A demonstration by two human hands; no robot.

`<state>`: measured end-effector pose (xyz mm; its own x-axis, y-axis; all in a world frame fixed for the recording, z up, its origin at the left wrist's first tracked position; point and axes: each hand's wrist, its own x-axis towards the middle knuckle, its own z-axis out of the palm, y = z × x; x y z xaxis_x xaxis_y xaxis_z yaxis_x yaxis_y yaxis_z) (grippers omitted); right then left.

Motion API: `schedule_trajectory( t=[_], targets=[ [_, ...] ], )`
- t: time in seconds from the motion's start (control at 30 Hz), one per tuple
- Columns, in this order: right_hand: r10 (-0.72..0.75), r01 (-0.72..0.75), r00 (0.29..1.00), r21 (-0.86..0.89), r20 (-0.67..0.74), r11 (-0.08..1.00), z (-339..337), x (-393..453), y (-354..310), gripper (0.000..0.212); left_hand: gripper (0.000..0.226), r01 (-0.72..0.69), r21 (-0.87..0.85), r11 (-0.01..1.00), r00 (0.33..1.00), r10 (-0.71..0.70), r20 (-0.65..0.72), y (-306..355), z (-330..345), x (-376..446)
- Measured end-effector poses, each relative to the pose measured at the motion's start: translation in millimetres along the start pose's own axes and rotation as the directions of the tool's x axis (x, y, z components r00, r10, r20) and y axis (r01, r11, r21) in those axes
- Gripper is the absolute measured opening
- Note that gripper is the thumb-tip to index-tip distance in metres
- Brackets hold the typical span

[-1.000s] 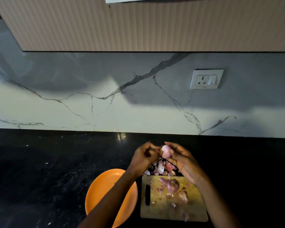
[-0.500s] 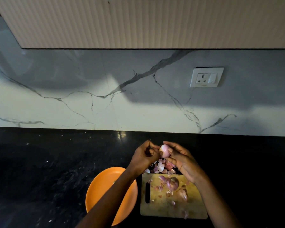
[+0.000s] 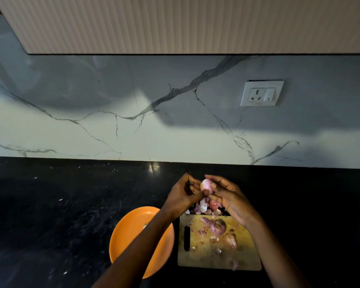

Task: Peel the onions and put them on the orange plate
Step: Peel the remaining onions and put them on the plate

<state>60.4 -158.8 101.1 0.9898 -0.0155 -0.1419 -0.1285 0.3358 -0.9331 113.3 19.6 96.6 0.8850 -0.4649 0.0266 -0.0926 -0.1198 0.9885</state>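
Evidently both hands work one small onion [image 3: 206, 186] just below the middle of the frame: the right hand [image 3: 229, 199] cradles it in curled fingers while the left hand [image 3: 182, 193] pinches at its skin, probably to strip a layer. It is held above the pile of peelings [image 3: 206, 207] so scraps likely drop there. Lower down, the cutting board [image 3: 218, 256] carries more onions [image 3: 217, 226], still skinned. The orange plate [image 3: 131, 231] waits at lower centre-left, partly under the left forearm.
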Motion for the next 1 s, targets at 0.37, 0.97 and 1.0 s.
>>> schedule_trajectory(
  t=[0.37, 0.97, 1.0],
  targets=[
    [0.015, -0.015, 1.0, 0.03, -0.011, 0.999, -1, 0, 0, 0.038, 0.016, -0.014, 0.009, 1.0, 1.0, 0.013, 0.02, -4, -7, 2],
    [0.006, 0.0, 0.999, 0.118, -0.048, 0.993, 1, -1, -2, 0.037, 0.027, -0.074, -0.222, 0.972, 0.997, 0.074, -0.01, -5, 7, -3],
    [0.008, -0.002, 0.999, 0.128, -0.046, 0.992, 1, -1, -2, 0.037, 0.027, -0.076, -0.233, 0.969, 0.997, 0.068, -0.041, -6, 9, -2]
  ],
)
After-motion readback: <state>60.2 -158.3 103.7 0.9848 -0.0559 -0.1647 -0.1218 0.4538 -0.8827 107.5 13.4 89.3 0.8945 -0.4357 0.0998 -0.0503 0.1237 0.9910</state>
